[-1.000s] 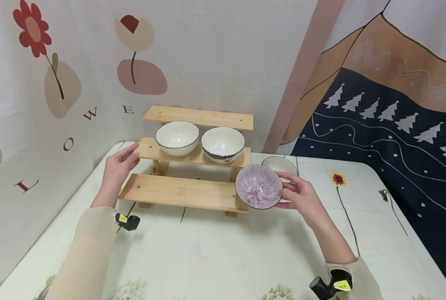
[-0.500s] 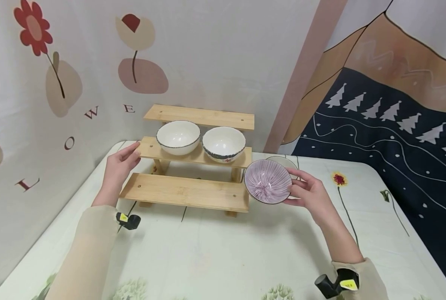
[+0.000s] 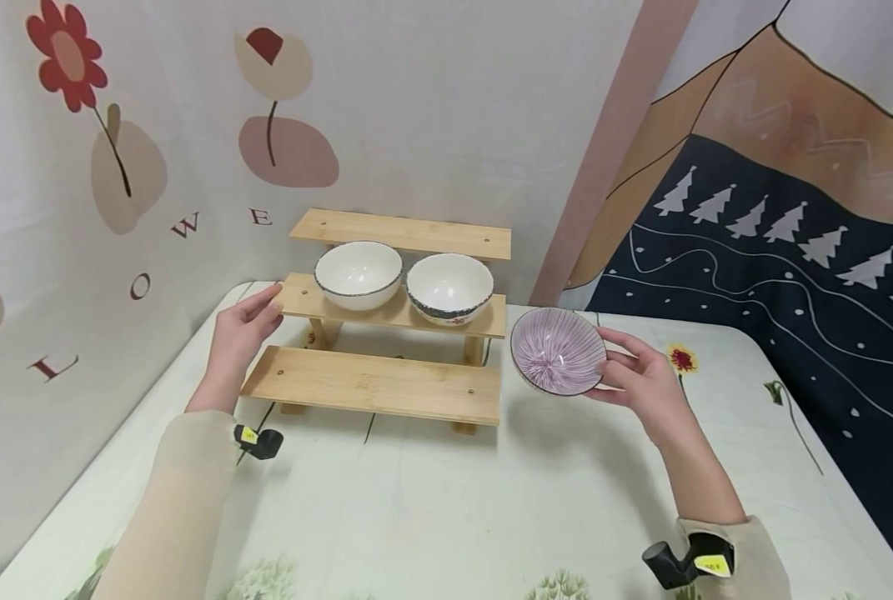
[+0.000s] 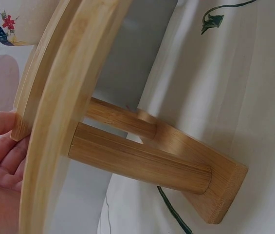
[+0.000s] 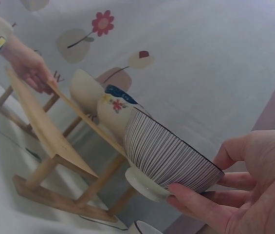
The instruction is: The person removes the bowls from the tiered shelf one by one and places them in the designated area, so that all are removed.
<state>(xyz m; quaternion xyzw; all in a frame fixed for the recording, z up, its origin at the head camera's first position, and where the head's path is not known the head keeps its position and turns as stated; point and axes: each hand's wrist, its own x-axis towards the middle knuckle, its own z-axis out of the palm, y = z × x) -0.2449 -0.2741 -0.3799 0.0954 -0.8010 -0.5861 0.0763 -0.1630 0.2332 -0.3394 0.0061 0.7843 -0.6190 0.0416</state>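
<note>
My right hand grips a small bowl by its right side, to the right of a three-tier wooden stand. Purple streaks line its inside, tipped towards the head camera; dark stripes cover its outside in the right wrist view. My left hand pinches the left end of the middle shelf between fingers and thumb. On that shelf two white bowls sit side by side: a left bowl with a thin dark rim, and a right bowl with a dark blue patterned outside and a flower.
Another bowl's rim shows at the bottom of the right wrist view, hidden behind the held bowl in the head view. The stand's top shelf lies close to the printed backdrop. A flowered cloth covers the table.
My right hand has carried the striped bowl right and slightly up, away from the bottom shelf. The bowl behind it has become covered in the head view. My left hand stays on the shelf end.
</note>
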